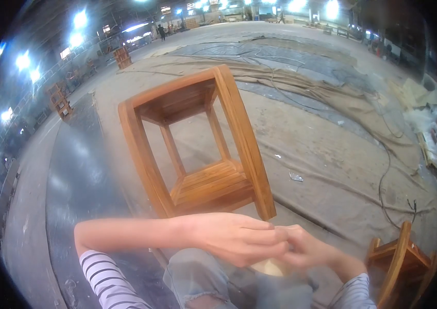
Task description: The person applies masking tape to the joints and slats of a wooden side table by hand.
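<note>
My left hand (pixel 239 238) reaches in across my lap, its fingers pressed together and laid over the fingers of my right hand (pixel 308 248). The right fingers are curled in towards the left ones. Below the joined hands a pale yellowish piece (pixel 271 267) pokes out, mostly covered by them; I cannot tell what it is. Just beyond the hands a varnished wooden chair-like frame (pixel 252 154) lies tipped on the floor, with a slatted panel (pixel 213 180) inside it. My left forearm overlaps its near edge in this view.
Another wooden piece of furniture (pixel 401 265) is at the lower right. Brown cloth sheeting (pixel 332 154) with folds and a cable (pixel 382 190) covers the floor. A dark strip (pixel 74 170) runs along the left. More wooden frames (pixel 61 100) and a distant person (pixel 162 32) are farther back.
</note>
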Demonstrator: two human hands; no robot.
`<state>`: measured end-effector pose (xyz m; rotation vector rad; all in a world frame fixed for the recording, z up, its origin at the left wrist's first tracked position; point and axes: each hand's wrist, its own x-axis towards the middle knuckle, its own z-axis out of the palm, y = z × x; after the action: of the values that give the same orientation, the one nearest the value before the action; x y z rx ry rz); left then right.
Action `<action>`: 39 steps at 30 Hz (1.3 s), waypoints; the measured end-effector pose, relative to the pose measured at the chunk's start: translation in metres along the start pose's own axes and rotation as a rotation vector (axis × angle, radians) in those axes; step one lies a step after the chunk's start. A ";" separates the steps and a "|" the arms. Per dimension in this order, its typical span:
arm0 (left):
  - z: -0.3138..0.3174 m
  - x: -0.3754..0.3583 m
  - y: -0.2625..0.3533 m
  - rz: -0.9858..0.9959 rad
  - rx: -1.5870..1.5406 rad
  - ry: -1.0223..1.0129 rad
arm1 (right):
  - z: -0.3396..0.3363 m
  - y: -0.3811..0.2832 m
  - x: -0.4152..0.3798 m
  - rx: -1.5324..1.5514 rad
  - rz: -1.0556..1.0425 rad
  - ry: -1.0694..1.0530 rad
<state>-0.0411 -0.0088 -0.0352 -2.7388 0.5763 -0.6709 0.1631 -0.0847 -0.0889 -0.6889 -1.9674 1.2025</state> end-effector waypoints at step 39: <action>0.075 -0.023 0.017 -1.432 -0.824 0.317 | -0.005 0.042 -0.005 0.092 0.419 0.379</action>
<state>-0.0281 -0.0026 -0.1145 -3.4437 -1.6252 -1.3293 0.1733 -0.0682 -0.1266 -1.2250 -1.4864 1.2783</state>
